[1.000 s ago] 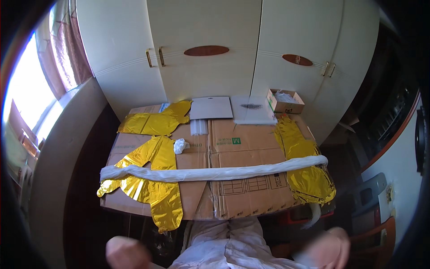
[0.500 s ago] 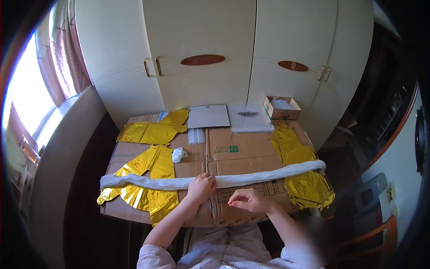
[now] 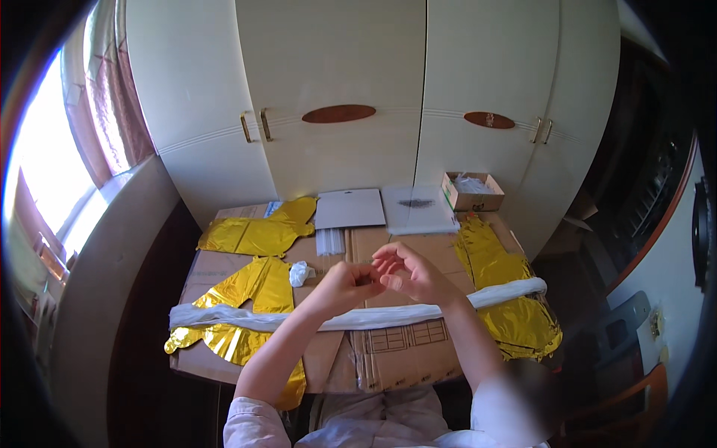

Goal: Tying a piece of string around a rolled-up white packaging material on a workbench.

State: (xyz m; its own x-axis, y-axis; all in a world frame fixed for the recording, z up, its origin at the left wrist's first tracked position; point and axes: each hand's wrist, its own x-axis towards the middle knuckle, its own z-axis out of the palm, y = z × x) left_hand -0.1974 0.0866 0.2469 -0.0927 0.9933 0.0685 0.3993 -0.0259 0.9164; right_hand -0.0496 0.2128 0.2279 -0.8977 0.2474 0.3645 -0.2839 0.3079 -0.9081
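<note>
Head view: two bare hands close together above a cardboard-covered tabletop [image 3: 418,366], just beyond a long white fibre bundle [image 3: 388,316]. Left hand [image 3: 348,285] with fingers curled inward; any hold on something small between them, impossible to tell. Right hand [image 3: 409,273] loosely curved, thumb apart from the fingers, with nothing visible in its grasp. Running nearly the full width of the tabletop, the white bundle, in part hidden beneath the left forearm [image 3: 280,351] and the right wrist. Under its left end, a gold foil piece [image 3: 272,285], its lower part hanging past the near edge; under its right end, more gold foil [image 3: 502,270]. At far left, another gold foil shape [image 3: 254,234]. Near the left hand, a crumpled white wad [image 3: 301,274]. Farther back, clear strips [image 3: 326,242] partly beneath a pale grey board [image 3: 349,209]; beside it, a whitish translucent sheet [image 3: 420,216] and a small cardboard box [image 3: 478,201] with clear, crumpled plastic inside. Directly behind, blocking the far side, cream cabinet doors [image 3: 336,60]. To the left, a bright window [image 3: 48,127] and curtain [image 3: 112,89]; at lower right, a brown chair [image 3: 635,399].
</note>
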